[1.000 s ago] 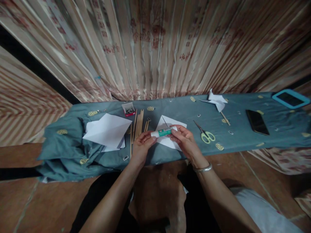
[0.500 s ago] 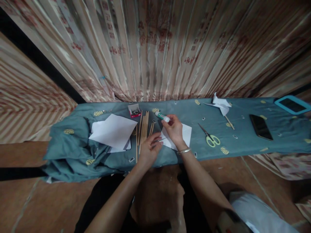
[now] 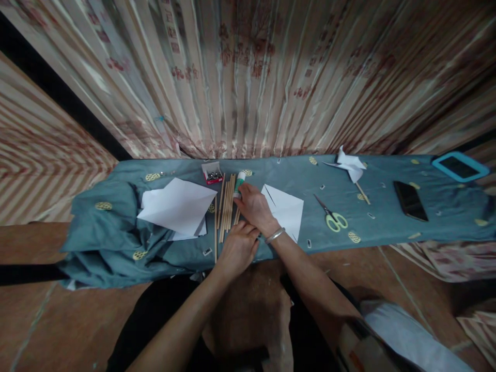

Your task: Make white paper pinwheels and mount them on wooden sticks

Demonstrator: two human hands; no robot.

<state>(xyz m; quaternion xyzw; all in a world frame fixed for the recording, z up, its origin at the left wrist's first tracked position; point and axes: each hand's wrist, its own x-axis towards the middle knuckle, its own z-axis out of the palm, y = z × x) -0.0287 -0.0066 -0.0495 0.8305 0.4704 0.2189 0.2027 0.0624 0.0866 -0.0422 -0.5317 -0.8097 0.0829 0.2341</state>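
Observation:
A white and green glue stick (image 3: pixel 239 181) stands nearly upright in the fingers of my right hand (image 3: pixel 256 206), beside a row of thin wooden sticks (image 3: pixel 227 204). My left hand (image 3: pixel 239 243) is just below, close against the right, with its fingers bent together; anything inside them is hidden. To the right of my hands lies a square white sheet of paper (image 3: pixel 284 209) with slits cut in from its corners. A small red and white box (image 3: pixel 212 174) of shiny metal pins stands behind the sticks.
White paper sheets (image 3: pixel 178 204) are stacked at left. To the right lie scissors (image 3: pixel 333 219) with yellow-green handles, a paper pinwheel (image 3: pixel 351 166) on a stick, a dark phone (image 3: pixel 411 200) and a blue-framed tablet (image 3: pixel 461 166). A striped curtain (image 3: pixel 248 77) hangs behind the cloth-covered surface.
My right hand has carried the glue stick left from the paper to the wooden sticks, tipping it more upright. My left hand has left the paper's edge and closed up. The slit paper is now uncovered.

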